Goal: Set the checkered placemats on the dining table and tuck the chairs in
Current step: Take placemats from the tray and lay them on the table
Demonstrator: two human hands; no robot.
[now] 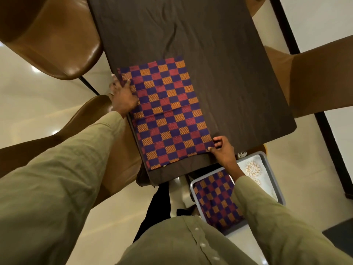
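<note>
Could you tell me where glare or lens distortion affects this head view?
Head view: ceiling lights glare off the glossy floor and the brown chair; wide-angle distortion bends the dark table edges and stretches the sleeves; the checkered placemat stays sharp, the corners slightly soft.

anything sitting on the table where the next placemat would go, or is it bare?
Nothing visible blocks it. The dark table beyond and beside the laid checkered placemat is bare wood. Both hands are on that mat: left hand at its far edge, right hand at its near corner. More mats wait in the grey tray below.
</note>
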